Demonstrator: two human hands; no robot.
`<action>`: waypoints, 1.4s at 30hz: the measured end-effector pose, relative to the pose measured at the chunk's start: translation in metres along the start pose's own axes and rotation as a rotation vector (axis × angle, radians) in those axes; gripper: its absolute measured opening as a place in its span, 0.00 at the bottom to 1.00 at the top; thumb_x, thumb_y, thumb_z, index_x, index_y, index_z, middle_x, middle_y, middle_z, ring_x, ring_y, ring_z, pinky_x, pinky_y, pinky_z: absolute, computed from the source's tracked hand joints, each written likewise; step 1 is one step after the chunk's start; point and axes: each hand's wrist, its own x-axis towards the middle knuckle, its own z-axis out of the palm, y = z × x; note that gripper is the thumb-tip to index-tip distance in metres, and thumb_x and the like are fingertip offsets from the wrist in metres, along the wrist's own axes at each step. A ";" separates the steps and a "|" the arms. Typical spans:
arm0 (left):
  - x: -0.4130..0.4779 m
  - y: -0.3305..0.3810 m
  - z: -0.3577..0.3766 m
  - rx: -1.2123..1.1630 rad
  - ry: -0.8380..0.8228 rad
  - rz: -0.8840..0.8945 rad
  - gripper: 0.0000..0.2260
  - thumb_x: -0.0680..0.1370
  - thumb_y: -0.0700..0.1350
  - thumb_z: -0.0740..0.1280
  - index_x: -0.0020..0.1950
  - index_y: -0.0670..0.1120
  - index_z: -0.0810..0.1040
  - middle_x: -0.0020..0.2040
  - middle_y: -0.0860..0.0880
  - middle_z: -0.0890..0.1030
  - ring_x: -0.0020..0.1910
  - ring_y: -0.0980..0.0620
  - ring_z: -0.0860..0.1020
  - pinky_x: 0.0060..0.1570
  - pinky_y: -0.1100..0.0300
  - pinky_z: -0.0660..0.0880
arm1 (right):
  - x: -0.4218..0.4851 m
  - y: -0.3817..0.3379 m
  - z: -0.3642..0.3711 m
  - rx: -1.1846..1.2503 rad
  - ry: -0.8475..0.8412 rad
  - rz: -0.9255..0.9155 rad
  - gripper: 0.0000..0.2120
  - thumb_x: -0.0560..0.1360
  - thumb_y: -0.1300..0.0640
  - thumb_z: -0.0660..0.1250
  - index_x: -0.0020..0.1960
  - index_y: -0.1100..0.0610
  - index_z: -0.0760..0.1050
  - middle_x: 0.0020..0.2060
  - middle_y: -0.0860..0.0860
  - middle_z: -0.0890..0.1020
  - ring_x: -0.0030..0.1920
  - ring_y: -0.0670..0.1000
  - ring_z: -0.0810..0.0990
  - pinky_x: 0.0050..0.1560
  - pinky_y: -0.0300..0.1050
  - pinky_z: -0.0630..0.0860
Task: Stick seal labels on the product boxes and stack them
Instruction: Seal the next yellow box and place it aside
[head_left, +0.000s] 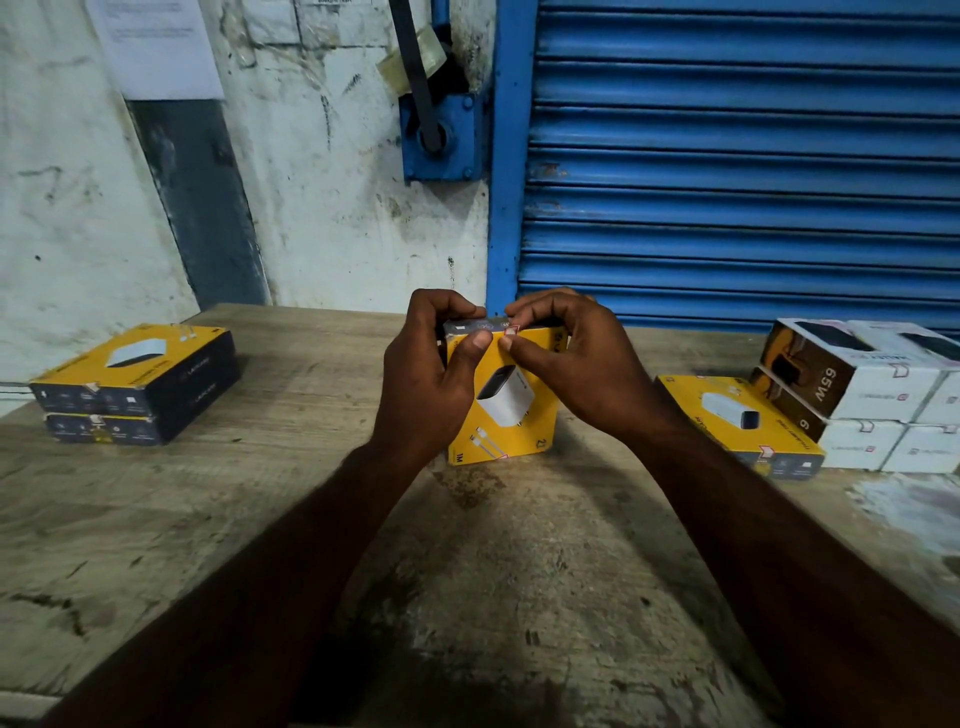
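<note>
2 stacked boxes L, white stack R, held box between.

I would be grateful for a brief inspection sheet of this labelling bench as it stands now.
Surface: worn, stained wooden table.
Job's things: yellow held box at centre, seal label at its top edge; stack of two boxes on the left; yellow flat box on the right.
Clutter: white boxes stacked two high, far right.
Hands: left hand grips the held box's side; right hand pinches the seal label with its fingers.
Cables: nothing seen.
Surroundings: blue shutter, stained white wall, paper notice.
</note>
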 end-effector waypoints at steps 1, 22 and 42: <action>0.000 0.000 0.000 -0.001 -0.002 0.001 0.11 0.79 0.44 0.68 0.58 0.48 0.70 0.53 0.49 0.81 0.52 0.57 0.81 0.51 0.57 0.79 | 0.000 0.000 0.000 0.005 -0.002 0.002 0.06 0.69 0.48 0.73 0.45 0.46 0.80 0.52 0.45 0.83 0.59 0.51 0.80 0.61 0.59 0.76; 0.001 -0.001 0.000 -0.035 -0.007 -0.035 0.11 0.78 0.44 0.68 0.57 0.48 0.69 0.54 0.50 0.82 0.52 0.59 0.81 0.51 0.60 0.79 | -0.001 0.000 0.001 0.110 0.010 0.093 0.03 0.74 0.55 0.76 0.45 0.53 0.83 0.51 0.46 0.84 0.56 0.45 0.81 0.59 0.52 0.77; 0.002 -0.001 -0.001 -0.063 -0.010 -0.065 0.11 0.78 0.46 0.68 0.57 0.49 0.70 0.53 0.53 0.82 0.52 0.57 0.82 0.51 0.58 0.79 | -0.004 -0.002 -0.003 0.149 -0.002 0.126 0.12 0.75 0.56 0.75 0.58 0.56 0.82 0.55 0.48 0.83 0.57 0.44 0.81 0.57 0.38 0.76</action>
